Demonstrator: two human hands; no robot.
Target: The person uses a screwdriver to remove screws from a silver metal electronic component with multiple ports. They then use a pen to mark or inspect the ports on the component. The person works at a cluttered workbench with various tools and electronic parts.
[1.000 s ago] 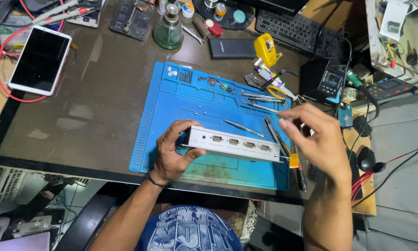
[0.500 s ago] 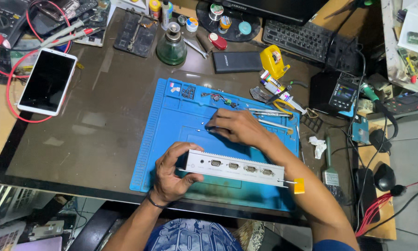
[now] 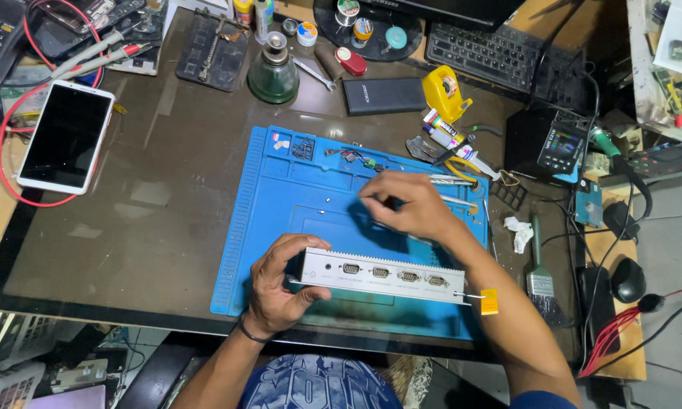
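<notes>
Near the front edge of the blue work mat (image 3: 280,227), the left hand (image 3: 276,284) grips the left end of a long grey metal box (image 3: 383,276), thumb on top and fingers curled under, the row of ports facing the person. Beyond the box, the right hand (image 3: 405,206) rests on the mat with fingertips pinched together on something too small to tell. Right of that hand, a paintbrush (image 3: 539,276) lies on the bench (image 3: 167,189).
</notes>
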